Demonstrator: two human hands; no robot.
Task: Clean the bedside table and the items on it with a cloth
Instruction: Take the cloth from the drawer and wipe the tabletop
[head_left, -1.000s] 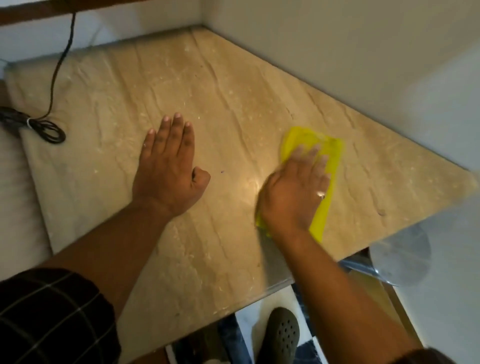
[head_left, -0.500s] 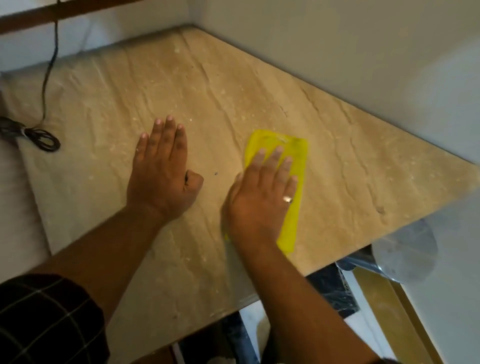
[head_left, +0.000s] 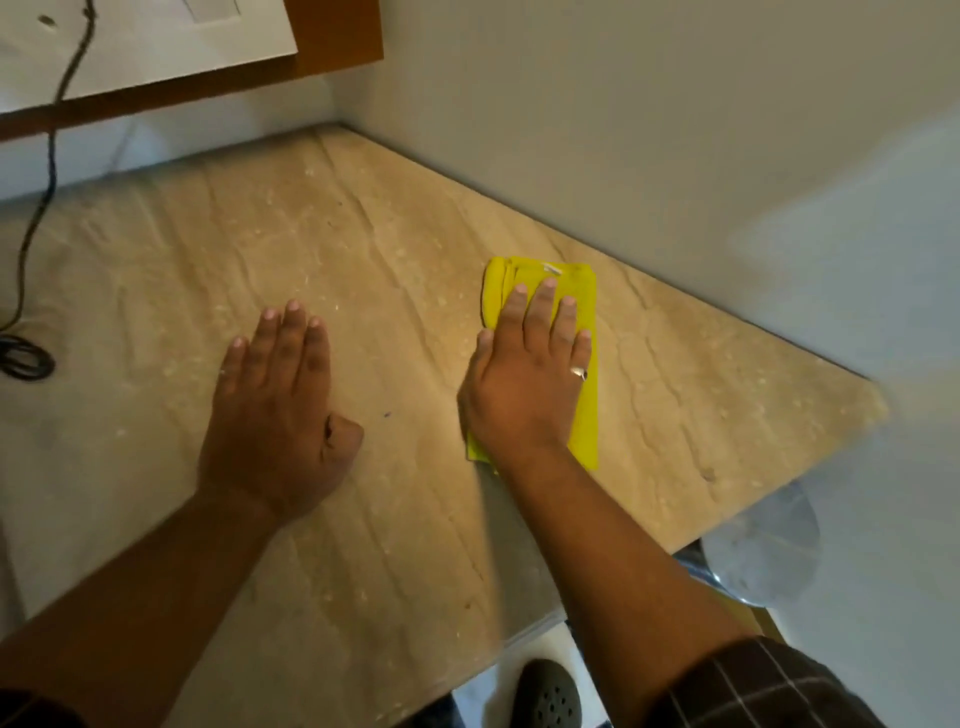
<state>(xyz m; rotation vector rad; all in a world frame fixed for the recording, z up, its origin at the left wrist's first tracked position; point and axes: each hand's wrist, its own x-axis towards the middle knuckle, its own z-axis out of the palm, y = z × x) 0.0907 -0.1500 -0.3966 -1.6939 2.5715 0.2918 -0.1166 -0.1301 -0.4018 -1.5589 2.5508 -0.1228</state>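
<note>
The bedside table (head_left: 363, 260) has a beige, veined stone top set into a wall corner. A folded yellow cloth (head_left: 586, 421) lies on its right half. My right hand (head_left: 524, 379) presses flat on the cloth with fingers spread forward and a ring on one finger, covering most of it. My left hand (head_left: 275, 405) rests palm down on the bare stone to the left, holding nothing. No other items show on the top.
A black cable (head_left: 26, 358) hangs down the back wall and coils at the table's left edge. Grey walls (head_left: 675, 130) close the back and right sides. A clear round object (head_left: 758, 551) sits below the right edge. My dark shoe (head_left: 550, 696) is on the floor.
My right hand slid the cloth left, then pushed it away from me toward the wall. My left hand stayed planted. The view tilted up, showing more wall.
</note>
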